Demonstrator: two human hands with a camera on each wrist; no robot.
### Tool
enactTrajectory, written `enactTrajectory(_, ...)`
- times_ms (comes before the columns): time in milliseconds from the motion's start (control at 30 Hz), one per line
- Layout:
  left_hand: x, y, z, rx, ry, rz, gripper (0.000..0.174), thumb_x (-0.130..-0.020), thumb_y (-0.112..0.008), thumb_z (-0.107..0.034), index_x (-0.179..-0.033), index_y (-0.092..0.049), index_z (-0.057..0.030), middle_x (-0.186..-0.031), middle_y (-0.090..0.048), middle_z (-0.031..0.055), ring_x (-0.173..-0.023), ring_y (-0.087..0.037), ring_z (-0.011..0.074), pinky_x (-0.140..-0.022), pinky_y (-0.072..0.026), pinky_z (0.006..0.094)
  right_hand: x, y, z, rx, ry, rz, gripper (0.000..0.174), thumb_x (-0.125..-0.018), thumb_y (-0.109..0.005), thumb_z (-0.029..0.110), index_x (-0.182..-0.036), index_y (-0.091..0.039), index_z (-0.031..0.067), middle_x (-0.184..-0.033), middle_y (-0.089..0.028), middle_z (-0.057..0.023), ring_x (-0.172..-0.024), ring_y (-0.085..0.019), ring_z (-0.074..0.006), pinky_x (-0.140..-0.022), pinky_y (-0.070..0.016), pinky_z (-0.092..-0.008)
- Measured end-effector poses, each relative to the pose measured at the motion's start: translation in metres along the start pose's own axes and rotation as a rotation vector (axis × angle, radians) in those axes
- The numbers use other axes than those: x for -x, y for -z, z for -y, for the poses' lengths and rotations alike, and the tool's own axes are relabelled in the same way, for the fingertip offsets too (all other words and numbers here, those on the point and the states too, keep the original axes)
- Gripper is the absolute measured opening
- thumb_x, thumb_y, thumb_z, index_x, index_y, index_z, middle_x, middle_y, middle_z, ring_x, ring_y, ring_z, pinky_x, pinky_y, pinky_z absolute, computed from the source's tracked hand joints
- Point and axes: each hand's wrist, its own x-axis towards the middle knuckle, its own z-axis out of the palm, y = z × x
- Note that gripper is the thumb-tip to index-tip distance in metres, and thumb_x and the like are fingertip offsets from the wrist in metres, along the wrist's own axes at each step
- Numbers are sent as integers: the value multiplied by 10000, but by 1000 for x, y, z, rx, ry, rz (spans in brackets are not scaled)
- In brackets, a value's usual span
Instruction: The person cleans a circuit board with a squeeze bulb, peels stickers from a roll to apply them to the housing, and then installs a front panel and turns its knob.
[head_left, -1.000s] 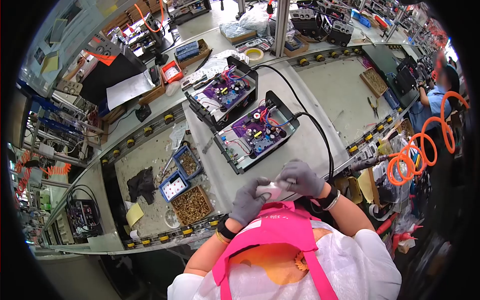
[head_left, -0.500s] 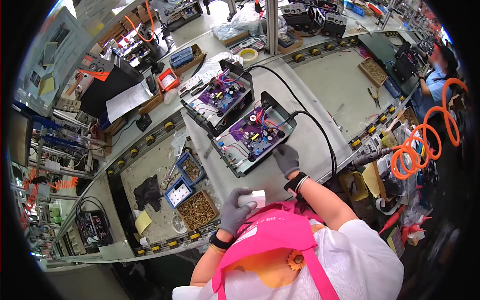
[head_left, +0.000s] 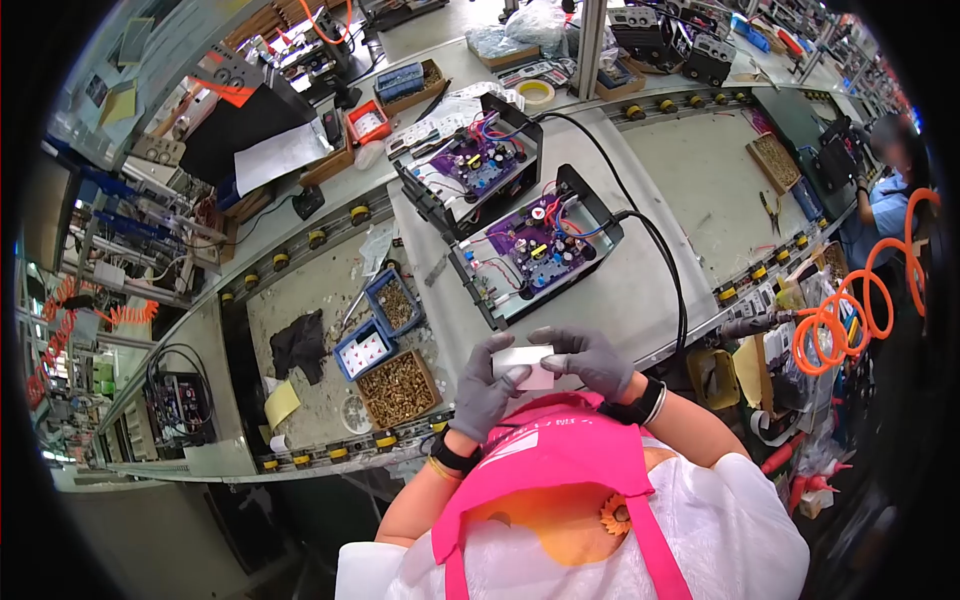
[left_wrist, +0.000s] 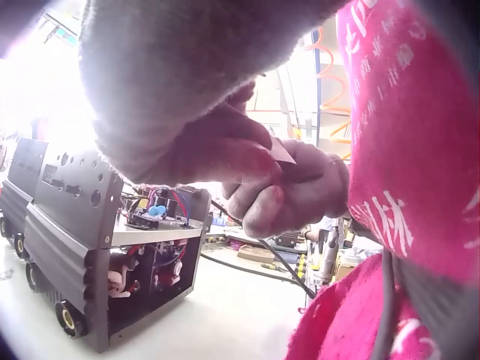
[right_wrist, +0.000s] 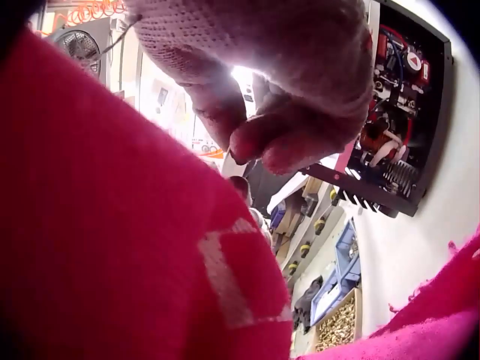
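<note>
In the head view my gloved left hand [head_left: 482, 385] holds a small white paper-like pad [head_left: 525, 368] between thumb and fingers, just in front of the pink apron. The gloved right hand [head_left: 590, 365] pinches the pad's right side. A thin pale corner [left_wrist: 283, 152] of it pokes out between the hands in the left wrist view; fingers hide the rest. Just beyond the hands sits an open black equipment case [head_left: 540, 250] with a purple circuit board and a round red-and-white sticker. A second, similar open case [head_left: 475, 165] stands behind it.
Black cables [head_left: 655, 240] run from the cases along the bench's right side. To the left are two blue trays, one [head_left: 345, 368] with white marked pieces, and a box [head_left: 433, 385] of brass-coloured parts. An orange coiled hose [head_left: 845, 350] hangs at right, near another person [head_left: 885, 210].
Both hands were at the white pad at first. Then the right hand moved out to the nearer case's front edge while the left kept the pad. Now the right hand is back at the pad.
</note>
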Motion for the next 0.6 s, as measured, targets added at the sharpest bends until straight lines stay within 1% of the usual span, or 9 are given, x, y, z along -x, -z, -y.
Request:
enactTrajectory(100, 1, 1, 16, -139, -351, -100, 580, -807, -707, -135, -1280, -392, -18, -1074, -551, 107, -902, -594, 159, -693, -525, 255, -4, 0, -8, 59, -58, 15, 361, -834, -652, 118, -1162, -575, -10, -903, -647, -70, -761, -600, -113, -683, -484, -238)
enactTrajectory(133, 3, 4, 21, -161, -364, -102, 590, -806, -707, -139, -1285, -384, -17, -1067, -557, 108, -908, -594, 162, -705, -523, 259, -6, 0, -10, 66, -82, 32, 347, -832, -655, 118, -1145, -581, -11, -881, -648, -68, -740, -601, -113, -664, -483, -236)
enactTrajectory(200, 14, 11, 30, -205, -382, -113, 610, -806, -708, -148, -1296, -370, -17, -1053, -569, 110, -922, -592, 169, -729, -520, 267, -7, -3, -16, 97, -111, 61, 307, -843, -656, 144, -1091, -583, -21, -857, -637, -72, -700, -593, -116, -631, -490, -238)
enactTrajectory(300, 37, 13, 18, 2, -158, -162, 632, -796, -688, -62, -1324, -341, -43, -1054, -577, 123, -956, -583, 171, -822, -495, 288, -12, -12, -23, 145, -140, 109, 263, -858, -645, 164, -1031, -585, -25, -828, -623, -63, -674, -578, -106, -608, -487, -234)
enactTrajectory(400, 53, 17, 18, 100, -56, -275, 629, -798, -695, -81, -1319, -346, -33, -1022, -588, 129, -938, -591, 172, -821, -499, 293, -14, -33, -22, 173, -129, 102, 244, -864, -632, 156, -1028, -590, -20, -826, -620, -55, -705, -571, -103, -620, -477, -236)
enactTrajectory(433, 57, 20, 24, 93, -71, -308, 618, -803, -695, -91, -1313, -352, -30, -1012, -592, 125, -930, -593, 171, -815, -500, 292, -15, -41, -21, 179, -120, 91, 241, -865, -628, 150, -1034, -591, -18, -830, -621, -54, -722, -570, -104, -628, -474, -238)
enactTrajectory(500, 68, 29, 47, 88, -103, -401, 598, -811, -695, -110, -1302, -364, -24, -991, -599, 118, -915, -597, 170, -803, -504, 290, -22, -57, -26, 208, -33, 209, 250, -873, -616, 147, -1055, -577, -21, -850, -618, -57, -733, -566, -103, -627, -477, -240)
enactTrajectory(533, 72, 31, 53, 104, -127, -426, 590, -818, -692, -122, -1297, -362, -23, -1007, -592, 114, -926, -592, 167, -802, -504, 290, -23, -62, -28, 214, 15, 255, 255, -877, -610, 145, -1065, -569, -22, -860, -617, -59, -739, -565, -103, -626, -479, -241)
enactTrajectory(600, 80, 35, 62, 133, -178, -481, 574, -831, -685, -145, -1287, -359, -22, -1039, -577, 107, -948, -580, 160, -800, -505, 289, -28, -64, -39, 383, -7, 266, 232, -884, -595, 141, -1052, -562, -16, -850, -614, -53, -744, -568, -97, -624, -480, -242)
